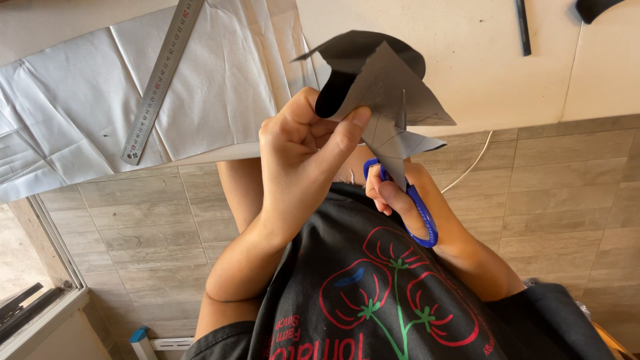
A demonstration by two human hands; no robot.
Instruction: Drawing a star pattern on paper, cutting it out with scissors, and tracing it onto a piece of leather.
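Observation:
My left hand (303, 157) pinches a folded grey sheet of paper (383, 87) between thumb and fingers and holds it up in front of my chest. The sheet has pointed corners and a dark curved underside. My right hand (393, 193) sits just below and behind the paper, its fingers through the blue handles of a pair of scissors (419, 217). The blades point up into the paper, with a dark slit showing in the sheet above them. Most of my right hand is hidden by the paper.
A pale table (480, 67) runs across the top, with a large creased white sheet (80, 107) on it and a steel ruler (160, 80) lying across that. A dark stick (523, 27) and a black piece (593, 7) lie far right. A white cable (470, 163) hangs below the table edge.

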